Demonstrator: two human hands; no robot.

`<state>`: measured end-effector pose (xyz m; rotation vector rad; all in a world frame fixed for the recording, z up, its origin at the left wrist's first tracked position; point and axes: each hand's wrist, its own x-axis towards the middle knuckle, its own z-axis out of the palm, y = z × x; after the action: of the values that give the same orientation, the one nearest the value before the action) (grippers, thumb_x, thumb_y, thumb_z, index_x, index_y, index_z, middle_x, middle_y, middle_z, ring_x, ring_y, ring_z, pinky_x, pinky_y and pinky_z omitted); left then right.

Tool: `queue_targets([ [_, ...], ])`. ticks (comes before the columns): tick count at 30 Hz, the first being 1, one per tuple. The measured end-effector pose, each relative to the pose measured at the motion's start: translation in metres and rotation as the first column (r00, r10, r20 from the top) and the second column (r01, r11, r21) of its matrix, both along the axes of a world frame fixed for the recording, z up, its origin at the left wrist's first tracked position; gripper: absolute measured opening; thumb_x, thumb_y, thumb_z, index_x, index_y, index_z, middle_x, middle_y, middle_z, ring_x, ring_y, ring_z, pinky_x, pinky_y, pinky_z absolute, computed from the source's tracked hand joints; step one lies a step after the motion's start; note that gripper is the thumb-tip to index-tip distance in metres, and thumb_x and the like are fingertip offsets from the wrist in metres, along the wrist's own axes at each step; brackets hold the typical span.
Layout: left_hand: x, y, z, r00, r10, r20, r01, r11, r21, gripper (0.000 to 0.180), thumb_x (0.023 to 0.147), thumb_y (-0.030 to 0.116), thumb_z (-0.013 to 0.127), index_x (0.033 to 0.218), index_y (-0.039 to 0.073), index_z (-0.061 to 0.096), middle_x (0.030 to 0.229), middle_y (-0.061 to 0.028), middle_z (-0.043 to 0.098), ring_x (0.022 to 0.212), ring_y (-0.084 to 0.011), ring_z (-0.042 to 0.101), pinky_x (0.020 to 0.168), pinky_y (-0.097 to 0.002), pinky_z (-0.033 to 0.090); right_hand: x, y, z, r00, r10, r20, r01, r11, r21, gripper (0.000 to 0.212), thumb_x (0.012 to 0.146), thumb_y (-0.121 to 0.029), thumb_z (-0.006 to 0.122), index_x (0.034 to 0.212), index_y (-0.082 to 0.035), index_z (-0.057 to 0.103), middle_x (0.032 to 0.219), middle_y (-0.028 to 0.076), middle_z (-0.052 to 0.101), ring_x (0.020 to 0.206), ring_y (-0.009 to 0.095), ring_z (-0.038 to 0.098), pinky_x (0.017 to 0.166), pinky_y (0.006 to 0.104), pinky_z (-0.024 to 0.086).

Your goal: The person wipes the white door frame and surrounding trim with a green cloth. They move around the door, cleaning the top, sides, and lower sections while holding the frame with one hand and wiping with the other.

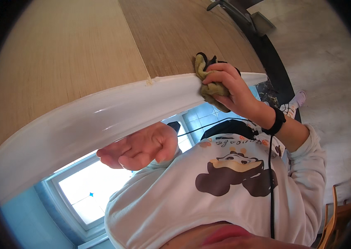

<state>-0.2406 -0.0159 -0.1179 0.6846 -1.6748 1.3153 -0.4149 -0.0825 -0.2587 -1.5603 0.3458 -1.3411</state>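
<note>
My right hand (233, 89) is closed round a bunched olive-green cloth (214, 89) with some black along its upper edge. The cloth is pressed against a long white moulding (80, 114) that curves along the edge of a wooden surface. A dark band circles my right wrist. My left hand (148, 145) is beside the lower edge of the moulding, palm showing, fingers loosely bent and apart, with nothing in it. Whether its fingertips touch the moulding I cannot tell.
Wooden panels, one pale (67, 50) and one browner (179, 37), meet at a seam above the moulding. A bright window (92, 193) lies below left. A black cable (272, 182) hangs over my light sweatshirt. Wooden chairs (343, 199) stand at lower right.
</note>
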Motion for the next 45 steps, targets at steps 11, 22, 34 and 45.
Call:
queue_targets([
  [11,0.027,-0.028,0.034,0.785,0.404,0.470,-0.139,0.854,-0.501,0.056,0.109,0.044,0.029,0.154,0.011,0.025,0.146,-0.0272,0.045,0.123,-0.0486,0.055,0.099,-0.0544,0.055,0.033,-0.021,0.103,0.961,0.001,0.277,0.070,0.967,-0.246,0.047,0.069,-0.002,0.080,0.113,-0.013,0.067,0.124,0.012,0.058,0.113,0.033,0.058,0.095,0.0410,0.048],
  [22,0.019,-0.002,-0.014,0.944,0.162,0.287,-0.119,0.980,-0.161,0.051,0.108,0.036,0.030,0.151,0.010,0.040,0.144,-0.0282,0.044,0.133,-0.0481,0.047,0.111,-0.0642,0.040,0.021,-0.016,0.097,0.931,0.088,0.355,-0.036,0.988,-0.151,0.072,0.073,0.004,0.084,0.135,-0.006,0.049,0.131,0.014,0.059,0.121,0.032,0.059,0.102,0.0408,0.048],
  [34,-0.019,0.005,-0.018,0.988,0.049,0.144,-0.040,0.997,-0.066,0.056,0.102,0.044,0.030,0.137,0.006,0.053,0.143,-0.0287,0.045,0.132,-0.0472,0.049,0.115,-0.0691,0.031,0.032,-0.042,0.206,0.917,-0.052,0.396,0.290,0.767,-0.572,0.068,0.083,-0.020,0.083,0.140,-0.013,0.047,0.135,0.013,0.051,0.118,0.031,0.057,0.103,0.0410,0.047],
  [45,-0.010,0.018,-0.013,0.989,0.115,0.089,-0.123,0.988,0.096,0.044,0.101,0.036,0.034,0.135,0.014,0.053,0.145,-0.0189,0.045,0.138,-0.0396,0.048,0.121,-0.0690,0.018,-0.004,0.005,0.008,0.976,-0.201,-0.079,0.175,0.951,-0.254,0.062,0.070,-0.003,0.083,0.127,-0.012,0.060,0.129,0.016,0.054,0.115,0.034,0.057,0.099,0.0390,0.050],
])
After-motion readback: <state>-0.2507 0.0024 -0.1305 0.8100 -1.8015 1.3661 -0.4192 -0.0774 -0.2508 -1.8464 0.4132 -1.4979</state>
